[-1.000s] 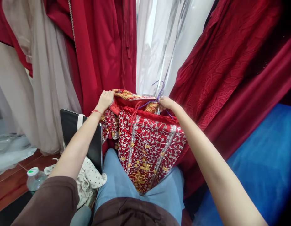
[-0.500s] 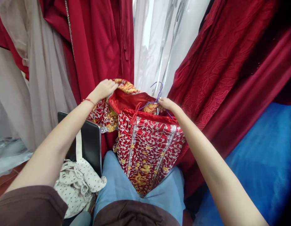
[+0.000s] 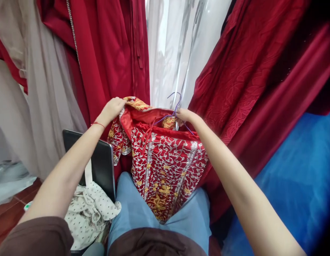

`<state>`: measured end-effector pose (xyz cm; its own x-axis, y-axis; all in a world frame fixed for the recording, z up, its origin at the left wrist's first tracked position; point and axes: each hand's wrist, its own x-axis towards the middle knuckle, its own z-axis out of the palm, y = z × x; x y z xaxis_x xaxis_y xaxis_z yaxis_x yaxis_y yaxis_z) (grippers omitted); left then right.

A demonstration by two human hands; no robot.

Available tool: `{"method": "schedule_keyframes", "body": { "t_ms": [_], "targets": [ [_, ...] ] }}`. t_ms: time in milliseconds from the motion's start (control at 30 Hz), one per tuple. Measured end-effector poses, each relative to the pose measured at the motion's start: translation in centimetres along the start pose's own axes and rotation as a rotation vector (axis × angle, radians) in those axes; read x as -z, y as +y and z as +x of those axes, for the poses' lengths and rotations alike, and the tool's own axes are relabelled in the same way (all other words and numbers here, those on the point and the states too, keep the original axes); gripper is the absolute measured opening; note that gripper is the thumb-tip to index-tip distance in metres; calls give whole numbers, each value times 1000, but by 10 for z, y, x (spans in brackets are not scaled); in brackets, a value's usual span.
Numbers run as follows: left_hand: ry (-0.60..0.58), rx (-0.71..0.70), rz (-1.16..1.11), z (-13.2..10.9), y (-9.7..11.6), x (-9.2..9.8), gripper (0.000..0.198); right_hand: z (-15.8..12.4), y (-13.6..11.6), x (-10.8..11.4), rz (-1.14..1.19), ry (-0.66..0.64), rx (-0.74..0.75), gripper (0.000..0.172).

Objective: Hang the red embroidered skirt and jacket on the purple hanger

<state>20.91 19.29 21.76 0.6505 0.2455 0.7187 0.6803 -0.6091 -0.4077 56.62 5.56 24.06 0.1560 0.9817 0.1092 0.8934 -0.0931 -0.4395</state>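
My left hand [image 3: 113, 108] is closed on the upper edge of a red jacket [image 3: 137, 103] with gold and silver embroidery, holding it out to the left. Its plain red lining shows, and a sleeve hangs below my wrist. At the neck of a purple wire hanger [image 3: 177, 104], my right hand [image 3: 185, 116] is closed, its fingertips partly hidden. In front of the jacket hangs a red embroidered skirt [image 3: 167, 167] with a tied red drawstring at its waist. The skirt's lower end lies between my knees.
Long red gowns [image 3: 111, 53] hang at the left and a patterned red gown [image 3: 242, 78] at the right, with white fabric [image 3: 165, 46] between. A black padded seat [image 3: 101, 163] and a dotted white cloth bag [image 3: 87, 209] stand by my left leg. Blue tulle [image 3: 295, 170] spreads at the right.
My left hand has moved down and slightly left with the jacket's edge. The jacket's sleeve has swung lower. My right hand and the hanger have barely shifted.
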Motion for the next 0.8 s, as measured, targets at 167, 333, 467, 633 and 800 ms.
{"method": "schedule_keyframes", "body": {
  "t_ms": [167,333,467,633,800],
  "targets": [
    [44,119,28,8,12,21,34,-2,-3,0,18,10,-10,32],
    [-147,-24,-288,17,47,22,28,-4,-2,-1,65,1,-88,33],
    [-218,225,-765,16,39,41,40,-1,-1,-2,136,14,-106,34],
    [-1058,223,-1018,17,32,55,45,-2,-3,-2,191,7,-150,35],
    [-690,236,-986,39,79,45,54,-13,-10,-1,231,-9,-151,35]
  ]
}}
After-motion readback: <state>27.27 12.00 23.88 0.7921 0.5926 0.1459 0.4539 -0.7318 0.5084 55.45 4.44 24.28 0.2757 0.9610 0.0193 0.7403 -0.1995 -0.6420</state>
